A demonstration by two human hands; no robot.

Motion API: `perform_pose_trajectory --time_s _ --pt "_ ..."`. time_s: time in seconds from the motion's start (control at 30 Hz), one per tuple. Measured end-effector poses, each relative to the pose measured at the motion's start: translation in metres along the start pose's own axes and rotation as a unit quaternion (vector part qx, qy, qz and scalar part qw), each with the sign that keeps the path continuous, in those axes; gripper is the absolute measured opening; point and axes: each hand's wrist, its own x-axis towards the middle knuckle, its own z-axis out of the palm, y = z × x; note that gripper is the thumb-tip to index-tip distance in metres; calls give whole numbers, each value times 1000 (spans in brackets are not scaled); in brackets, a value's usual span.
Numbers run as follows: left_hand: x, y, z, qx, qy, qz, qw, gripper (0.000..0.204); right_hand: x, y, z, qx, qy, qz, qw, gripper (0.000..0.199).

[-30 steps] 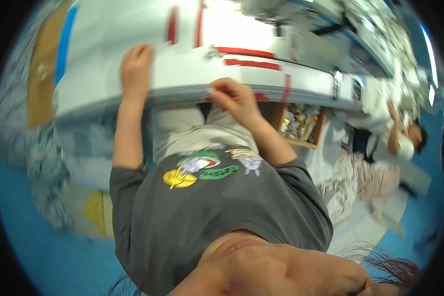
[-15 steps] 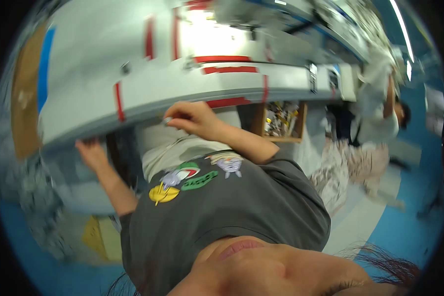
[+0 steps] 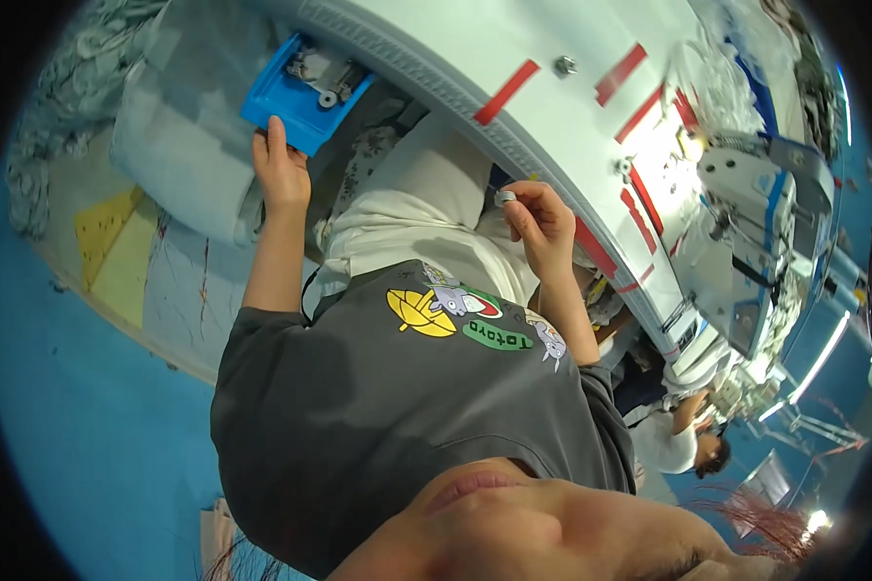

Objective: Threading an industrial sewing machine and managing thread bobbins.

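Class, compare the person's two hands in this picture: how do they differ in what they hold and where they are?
The left hand grips the edge of a blue tray under the table; the right hand pinches a small silvery piece at the white table's edge. The left hand reaches further from the body; the right hand is drawn in over the lap. Both are bare.

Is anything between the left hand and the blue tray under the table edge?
Nothing visible. The left hand already touches the blue tray, fingers on its near rim. The right hand is apart, pinching a small metal piece by the table edge.
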Motion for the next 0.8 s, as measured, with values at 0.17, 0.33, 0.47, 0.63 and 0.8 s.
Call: perform_pose_trajectory --time_s 0.17,0.33,0.47,0.63,0.8 --pt "-13 12 -20 -6 11 -20 1000 35 13 -5 23 -25 -39 8 999 14" --pt "-3 71 1 623 -48 437 647 29 20 -3 33 -37 -31 21 999 16" --pt "10 80 15 686 -254 316 604 25 26 -4 43 -58 -46 33 997 15" --pt "34 86 35 739 -337 241 531 25 32 -7 50 -57 -55 15 997 16" --pt "39 82 30 701 -382 212 564 28 36 -6 50 -61 -54 23 996 15"
